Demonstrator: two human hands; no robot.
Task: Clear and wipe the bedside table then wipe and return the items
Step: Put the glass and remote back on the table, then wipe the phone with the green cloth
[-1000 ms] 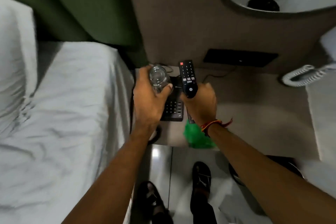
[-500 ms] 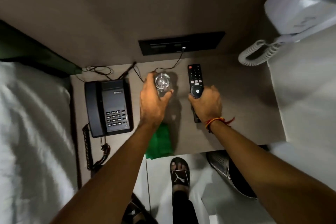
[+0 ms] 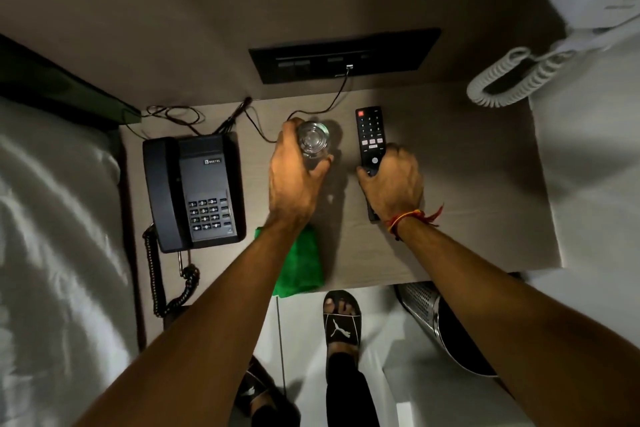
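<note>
The bedside table (image 3: 467,184) has a pale wood-grain top. A clear glass (image 3: 312,139) stands upright near the middle, toward twelve o'clock, gripped from the side. Just at its three o'clock lies a black remote (image 3: 369,135), buttons up, its long axis running twelve to six, its lower end covered. At nine o'clock sits a black corded telephone (image 3: 194,191), handset cradled. A green cloth (image 3: 301,263) lies crumpled at six o'clock, hanging over the front edge.
</note>
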